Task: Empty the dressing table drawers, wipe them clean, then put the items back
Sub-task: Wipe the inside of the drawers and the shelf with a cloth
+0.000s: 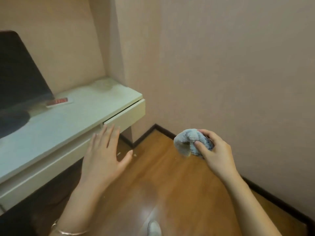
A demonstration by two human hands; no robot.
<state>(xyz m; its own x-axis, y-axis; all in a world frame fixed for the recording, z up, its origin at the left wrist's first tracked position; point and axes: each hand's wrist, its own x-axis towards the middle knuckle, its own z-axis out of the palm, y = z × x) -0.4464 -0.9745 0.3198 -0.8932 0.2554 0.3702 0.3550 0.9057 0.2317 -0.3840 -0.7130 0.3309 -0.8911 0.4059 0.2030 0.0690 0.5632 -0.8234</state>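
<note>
Currently your left hand (102, 155) is spread flat by the drawer (125, 115); your right hand (215, 150) grips the cloth (187, 142).

Open room above the floor (162, 176), between the dressing table (68, 120) and the wall (221, 82), partly taken up by the left hand (104, 155) near the drawer (126, 114) front and the right hand (216, 150) gripping a cloth (189, 142). Closed off beyond by the corner. Tabletop blocked at left by a dark tilted panel (20, 74).
</note>
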